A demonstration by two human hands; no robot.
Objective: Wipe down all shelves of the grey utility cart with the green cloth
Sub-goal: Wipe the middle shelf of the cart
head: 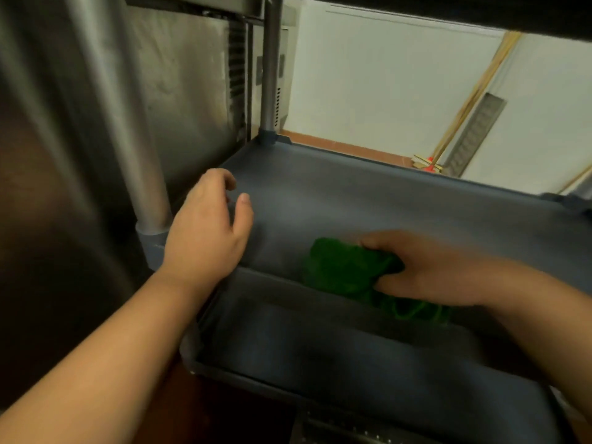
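The grey utility cart's middle shelf (pixel 368 200) fills the centre of the view, with a lower shelf (pixel 320 360) showing below its front edge. My right hand (pixel 426 270) grips the bunched green cloth (pixel 342 267) and presses it on the middle shelf near the front edge; part of the cloth hangs over that edge. My left hand (pixel 208 229) hovers over the shelf's left side, fingers apart and curled, holding nothing. The underside of the upper shelf (pixel 448 14) crosses the top of the view.
A metal cart post (pixel 141 155) rises at the front left and another post (pixel 270 68) at the back left. A stainless steel appliance wall (pixel 57 155) stands close on the left. Behind the cart are a white wall and a leaning broom (pixel 461 116).
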